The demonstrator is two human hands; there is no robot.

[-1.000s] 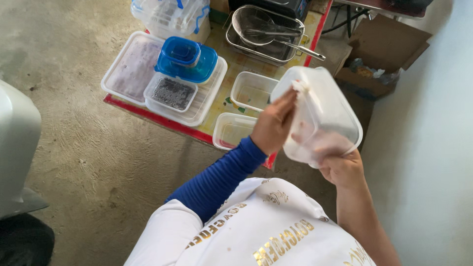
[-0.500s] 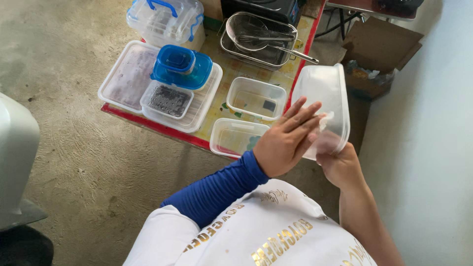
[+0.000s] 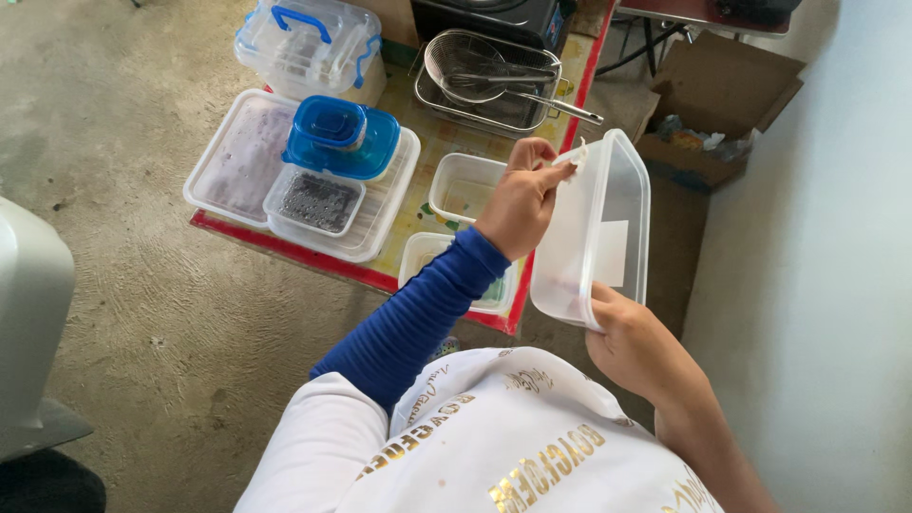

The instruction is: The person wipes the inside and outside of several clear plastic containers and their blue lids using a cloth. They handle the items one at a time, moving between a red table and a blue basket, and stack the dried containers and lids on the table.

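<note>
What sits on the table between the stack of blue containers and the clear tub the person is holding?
In the head view, one small open clear container sits between the blue containers and the held clear tub; the left hand also crosses that stretch.

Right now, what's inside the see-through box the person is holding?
The clear box shows a pale rectangular patch, maybe a label, on its wall. The left hand covers one end and the right hand the bottom corner, so those parts stay hidden.

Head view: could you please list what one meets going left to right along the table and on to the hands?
Flat tray with purplish contents → blue lidded tubs → left hand → clear container in both hands' grip → cardboard box.
</note>
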